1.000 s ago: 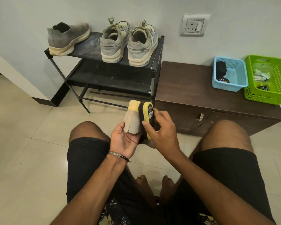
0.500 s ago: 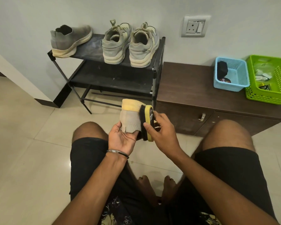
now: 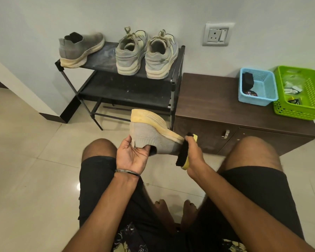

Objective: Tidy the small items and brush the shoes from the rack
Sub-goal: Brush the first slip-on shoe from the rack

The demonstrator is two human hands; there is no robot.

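Observation:
My left hand (image 3: 133,154) grips a grey knit slip-on shoe (image 3: 149,132) at its ankle opening, the yellowed sole turned up and away from me. My right hand (image 3: 194,153) holds a yellow-backed brush with black bristles (image 3: 183,153), bristles against the shoe's toe end. On the black rack (image 3: 127,91) the matching grey slip-on (image 3: 80,49) stands at the top left. A pair of grey-green laced sneakers (image 3: 146,53) stands at the top right.
A low brown cabinet (image 3: 216,100) stands right of the rack. It carries a blue basket (image 3: 257,87) with a dark item and a green basket (image 3: 300,92) of small items. A wall socket (image 3: 217,34) is above. My knees flank my hands over the tiled floor.
The shoe has turned sideways, its toe now pointing right. My right hand moved the brush right and down to the toe end. The view shifted slightly.

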